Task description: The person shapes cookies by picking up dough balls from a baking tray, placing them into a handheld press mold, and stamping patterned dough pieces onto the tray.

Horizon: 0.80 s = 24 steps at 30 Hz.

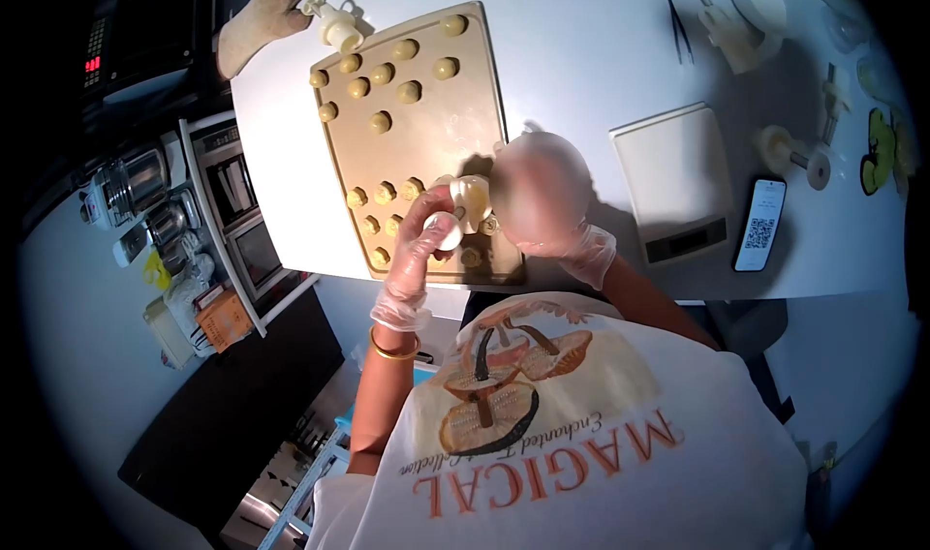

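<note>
Press mould (472, 199): clasped in left hand (424, 232), closed about its white knob (444, 232); held over tray (426, 148) at five o'clock; long axis roughly seven to one, barrel toward one. Cannot tell blurred right hand's (560, 244) grip.

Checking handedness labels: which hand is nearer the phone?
Right. The right hand is near the tray's right edge, with the white scale between it and the phone. The left hand is farther left, over the tray's near part.

Ten smooth balls (409, 92), at least six shaped pieces (385, 194), one tray (431, 148), one phone (759, 226).
</note>
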Motion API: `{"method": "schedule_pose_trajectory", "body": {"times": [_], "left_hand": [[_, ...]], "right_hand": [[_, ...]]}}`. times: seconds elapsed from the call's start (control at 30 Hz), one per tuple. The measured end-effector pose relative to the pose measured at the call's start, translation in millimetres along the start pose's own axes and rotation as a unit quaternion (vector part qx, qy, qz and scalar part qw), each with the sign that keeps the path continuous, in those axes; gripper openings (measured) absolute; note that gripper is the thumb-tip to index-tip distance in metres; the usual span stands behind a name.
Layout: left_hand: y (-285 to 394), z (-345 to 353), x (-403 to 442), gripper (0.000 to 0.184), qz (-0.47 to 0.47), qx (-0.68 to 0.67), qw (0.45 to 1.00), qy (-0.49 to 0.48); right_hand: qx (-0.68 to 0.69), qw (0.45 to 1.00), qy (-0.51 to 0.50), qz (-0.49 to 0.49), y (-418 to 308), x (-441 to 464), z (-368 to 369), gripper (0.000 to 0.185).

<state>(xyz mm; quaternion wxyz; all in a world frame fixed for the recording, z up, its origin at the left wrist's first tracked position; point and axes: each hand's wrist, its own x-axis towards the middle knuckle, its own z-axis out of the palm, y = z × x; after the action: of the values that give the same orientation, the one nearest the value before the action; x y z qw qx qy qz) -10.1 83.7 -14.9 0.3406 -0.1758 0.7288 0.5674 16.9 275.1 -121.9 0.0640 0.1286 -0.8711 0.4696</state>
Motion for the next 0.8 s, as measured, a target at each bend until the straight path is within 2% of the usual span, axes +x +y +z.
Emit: {"method": "schedule_pose_trajectory", "body": {"times": [0.1,0.3,0.53,0.63,0.73,0.8], "left_hand": [[-2,-9,6,0.072,-0.025,-0.015,0.999,-0.045],[-8,-18,10,0.068,-0.024,-0.084,0.990,-0.112],[-27,-13,18,0.060,0.006,-0.159,0.981,-0.113],[-35,-9,20,0.050,0.000,-0.169,0.983,-0.071],[-37,-4,17,0.041,0.018,-0.206,0.977,-0.059],[-36,0,12,0.037,0.031,-0.183,0.983,0.010]], "right_hand": [[0.001,0.997,0.075,0.022,12,-12,7,0.053],[0.022,0.996,0.083,0.027,15,-16,13,0.048],[0.020,0.996,0.079,0.033,14,-18,16,0.045],[0.050,0.995,0.031,0.081,2,-10,-2,0.041],[0.039,0.996,0.046,0.068,3,-11,0,0.037],[0.045,0.996,0.043,0.066,4,-13,2,0.037]]}}
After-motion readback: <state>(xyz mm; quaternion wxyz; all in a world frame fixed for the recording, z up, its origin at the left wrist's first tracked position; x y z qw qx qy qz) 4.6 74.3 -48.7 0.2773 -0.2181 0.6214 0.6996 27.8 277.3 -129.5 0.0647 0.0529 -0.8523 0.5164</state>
